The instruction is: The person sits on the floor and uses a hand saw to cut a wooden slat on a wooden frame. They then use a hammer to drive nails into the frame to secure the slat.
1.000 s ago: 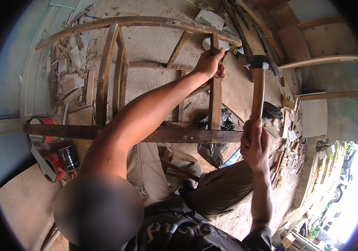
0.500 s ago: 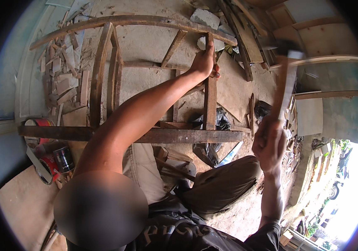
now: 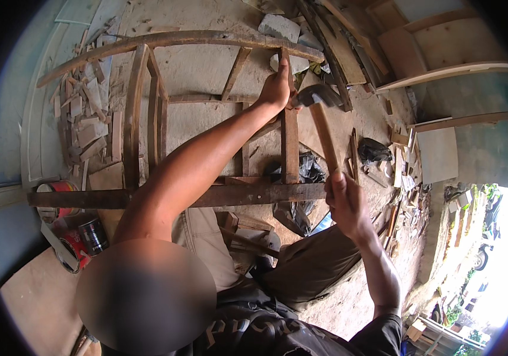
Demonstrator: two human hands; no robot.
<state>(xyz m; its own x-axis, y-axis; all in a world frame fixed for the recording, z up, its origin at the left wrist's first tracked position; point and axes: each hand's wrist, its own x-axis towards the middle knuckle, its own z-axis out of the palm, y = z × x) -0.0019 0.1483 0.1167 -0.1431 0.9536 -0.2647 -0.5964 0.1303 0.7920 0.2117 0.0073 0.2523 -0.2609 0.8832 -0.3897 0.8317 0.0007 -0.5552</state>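
My left hand [image 3: 276, 89] grips the upright slat [image 3: 290, 142] of a dark wooden frame [image 3: 147, 196] that lies on the concrete floor, pinching something small against the slat near its top. My right hand [image 3: 344, 202] is closed round the wooden handle of a hammer [image 3: 320, 121]. The hammer's metal head is down at the slat, right beside the fingers of my left hand. A long curved rail [image 3: 171, 40] forms the frame's far edge. My legs in brown trousers fold under the near rail.
Wood offcuts [image 3: 85, 113] litter the floor at the left. Paint tins [image 3: 79, 234] stand near the frame's left end. A black plastic bag [image 3: 298, 202] lies under the frame. Boards and plywood sheets [image 3: 438, 74] lean at the right. Stone blocks [image 3: 279, 26] lie beyond the curved rail.
The hammer was raised high to the right half a second ago; it has now swung down to the slat beside my left hand. The left hand has stayed on the slat.
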